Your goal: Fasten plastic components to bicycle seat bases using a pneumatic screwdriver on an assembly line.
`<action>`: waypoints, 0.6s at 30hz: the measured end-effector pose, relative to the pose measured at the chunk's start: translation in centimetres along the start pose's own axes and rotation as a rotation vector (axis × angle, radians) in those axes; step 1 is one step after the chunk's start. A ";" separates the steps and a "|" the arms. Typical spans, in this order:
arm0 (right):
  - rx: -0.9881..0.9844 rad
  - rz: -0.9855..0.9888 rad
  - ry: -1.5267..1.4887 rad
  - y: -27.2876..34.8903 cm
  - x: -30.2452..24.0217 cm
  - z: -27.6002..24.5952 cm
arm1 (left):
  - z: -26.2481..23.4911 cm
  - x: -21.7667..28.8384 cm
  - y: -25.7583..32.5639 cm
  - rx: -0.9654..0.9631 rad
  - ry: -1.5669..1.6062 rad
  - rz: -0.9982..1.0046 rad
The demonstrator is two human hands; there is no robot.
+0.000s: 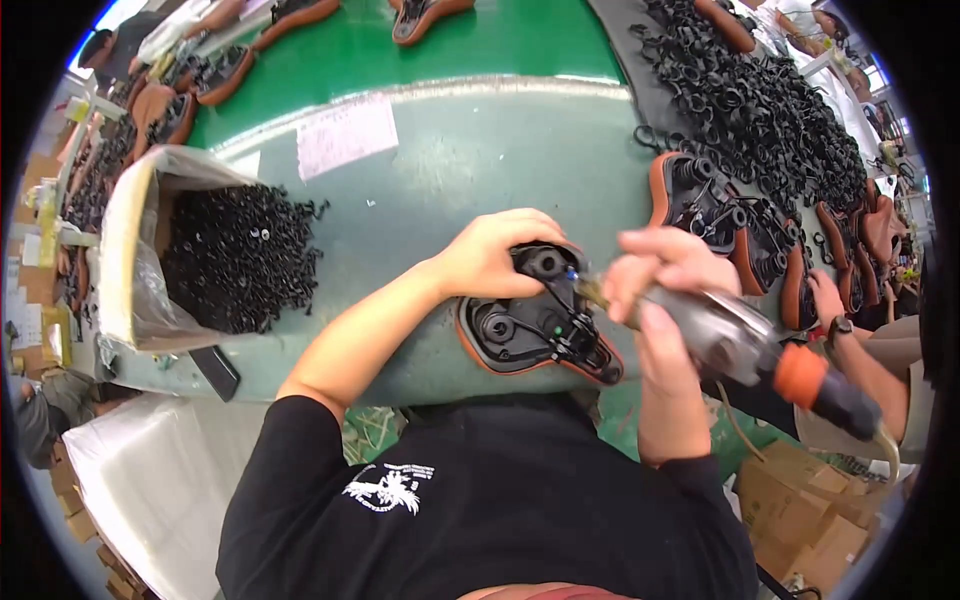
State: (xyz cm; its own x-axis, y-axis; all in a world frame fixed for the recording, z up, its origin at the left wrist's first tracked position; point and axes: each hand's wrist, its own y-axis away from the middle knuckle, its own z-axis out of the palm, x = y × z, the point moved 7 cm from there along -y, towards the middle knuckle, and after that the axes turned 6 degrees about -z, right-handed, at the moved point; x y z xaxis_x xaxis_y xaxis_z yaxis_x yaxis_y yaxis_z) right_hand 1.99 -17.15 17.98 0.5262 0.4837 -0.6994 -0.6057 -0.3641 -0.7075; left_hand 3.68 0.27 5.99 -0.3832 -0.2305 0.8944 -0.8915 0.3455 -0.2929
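The grey-green bench [420, 210] spreads under everything, with the saddle [510, 352] as the landmark, lying underside up at the bench's near edge, against the wearer's body. Beyond the saddle, past the bench's pale far rim, runs a bright green surface [520, 45]. Up and right of the saddle rises a big heap of black rings [750, 95]; left of it stands a plastic-lined box [118, 265] of small black parts [240, 265]. Right of the saddle, other brown-edged saddles [688, 195] crowd together, a co-worker's forearm [868, 358] past them.

Just right of the saddle, the right hand [668, 280] has its fingers closed around the front of a power driver [725, 330], aimed at the saddle's rear; with this blur, I can't be sure the tip touches. The left hand [490, 258] spans the saddle's rear corner, thumb and fingers curved either side of a round black fitting.

Rails and springs already sit on the saddle, so the work looks well advanced, with driving at that corner probably left to finish. Room is widest directly beyond the saddle, up to a pale paper sheet [347, 138]; rightward it is tight, and leftward the box and a dark phone [215, 372] bound it.
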 end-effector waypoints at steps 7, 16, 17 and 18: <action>0.459 0.237 0.190 3.1 -1.0 -8.9 | -23.0 -6.1 0.9 0.939 0.082 -0.322; 0.861 0.514 0.341 10.0 3.5 -16.3 | -23.9 -1.5 7.7 0.370 -0.797 -0.422; 0.862 0.500 0.338 10.3 3.8 -16.8 | -22.0 -1.0 10.0 0.240 -0.828 -0.496; 0.826 0.572 0.295 10.6 4.4 -16.8 | -21.2 -1.7 12.7 0.168 -0.824 -0.622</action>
State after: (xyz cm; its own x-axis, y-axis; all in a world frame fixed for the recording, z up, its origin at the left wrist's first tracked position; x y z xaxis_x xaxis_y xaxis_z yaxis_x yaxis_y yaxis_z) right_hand 7.96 -32.25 5.69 0.0900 0.1565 -0.9836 -0.9711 0.2331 -0.0518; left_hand -1.88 24.33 7.95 0.1646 -0.8948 0.4149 -0.9858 -0.1628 0.0401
